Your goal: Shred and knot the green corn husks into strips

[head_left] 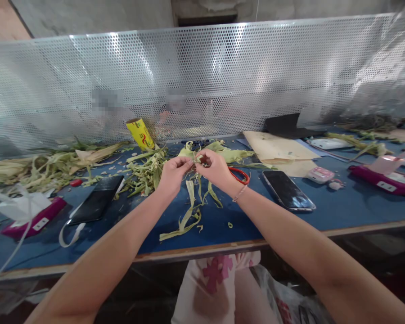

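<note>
Over the middle of the blue table, my left hand (174, 174) and my right hand (215, 167) meet, fingertips pinched together. Between them is a small pale-green corn husk strip (197, 159), mostly hidden by the fingers. Beside my left hand lies a heap of small twisted or knotted husk pieces (145, 173). Loose, curling husk strips (185, 227) are spread on the table below the hands. Wider husk leaves (234, 155) lie behind my right hand. A red loop handle (245, 173), partly covered, shows by my right wrist.
A black phone (286, 190) lies to the right, near a pink case (320, 174) and brown paper sheets (280, 148). To the left are a black power bank (97, 200), a magenta tissue box (37, 225) and dry husks (54, 168). A yellow tube (140, 134) leans by the perforated metal screen (202, 81).
</note>
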A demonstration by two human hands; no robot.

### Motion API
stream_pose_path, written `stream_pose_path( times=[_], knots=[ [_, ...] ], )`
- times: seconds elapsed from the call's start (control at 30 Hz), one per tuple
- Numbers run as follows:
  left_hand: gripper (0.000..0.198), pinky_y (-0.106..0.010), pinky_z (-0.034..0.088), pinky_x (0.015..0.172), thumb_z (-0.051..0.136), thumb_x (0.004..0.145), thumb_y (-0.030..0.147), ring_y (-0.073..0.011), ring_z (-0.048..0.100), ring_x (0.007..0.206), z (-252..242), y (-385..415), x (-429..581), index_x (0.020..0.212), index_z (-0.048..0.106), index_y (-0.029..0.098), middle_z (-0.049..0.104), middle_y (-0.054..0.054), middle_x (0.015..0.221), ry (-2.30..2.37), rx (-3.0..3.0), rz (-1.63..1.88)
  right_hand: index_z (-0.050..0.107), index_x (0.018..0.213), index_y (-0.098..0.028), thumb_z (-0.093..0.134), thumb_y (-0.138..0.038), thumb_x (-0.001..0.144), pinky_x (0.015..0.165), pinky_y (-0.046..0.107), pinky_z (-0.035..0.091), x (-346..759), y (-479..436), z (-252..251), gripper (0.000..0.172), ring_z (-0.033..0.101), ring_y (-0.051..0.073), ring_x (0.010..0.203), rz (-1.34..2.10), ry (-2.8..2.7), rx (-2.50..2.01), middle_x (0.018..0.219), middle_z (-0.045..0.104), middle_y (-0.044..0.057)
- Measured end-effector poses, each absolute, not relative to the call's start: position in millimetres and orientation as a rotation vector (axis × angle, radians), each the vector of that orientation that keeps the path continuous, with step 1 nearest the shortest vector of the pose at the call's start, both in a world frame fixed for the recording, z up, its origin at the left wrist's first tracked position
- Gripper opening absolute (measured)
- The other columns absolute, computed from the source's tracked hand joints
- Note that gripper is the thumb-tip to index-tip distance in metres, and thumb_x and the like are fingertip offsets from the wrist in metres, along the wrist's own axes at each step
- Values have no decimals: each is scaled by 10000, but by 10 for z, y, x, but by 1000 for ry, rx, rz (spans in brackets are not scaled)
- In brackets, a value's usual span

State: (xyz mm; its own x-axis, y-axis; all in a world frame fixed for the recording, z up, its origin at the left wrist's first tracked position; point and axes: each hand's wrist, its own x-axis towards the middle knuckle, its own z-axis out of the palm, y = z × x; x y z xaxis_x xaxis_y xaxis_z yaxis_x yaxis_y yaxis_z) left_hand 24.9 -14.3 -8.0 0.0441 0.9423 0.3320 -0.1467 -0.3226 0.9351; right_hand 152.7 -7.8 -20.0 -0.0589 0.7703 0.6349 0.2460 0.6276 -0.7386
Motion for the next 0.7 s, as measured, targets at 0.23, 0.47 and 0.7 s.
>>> stream_pose_path(
  times=[0.23,0.47,0.7],
  knots=[
    [141,-234,409,573,692,589,265,-95,495,540,-60,-124,193,609,615,148,575,7,568,978,1578,1452,484,757,-196,547,-204,615,554,268,482,1535,-41,-214,156,519,103,535,824,-1567,-780,574,472,-52],
    [192,-240,417,582,718,562,268,-79,490,526,-102,-111,224,594,594,125,546,4,560,731,1351,1316,493,713,-178,636,-227,588,559,214,480,1582,-81,-152,196,530,53,513,1319,-1363,-599,608,509,-72],
    [160,-226,424,598,730,522,196,-78,520,552,-82,-113,229,581,606,113,568,-8,580,730,1216,1357,538,736,-167,696,-295,581,641,240,490,1658,-23,-175,256,575,75,615,1366,-1349,-595,680,573,-32]
  ],
)
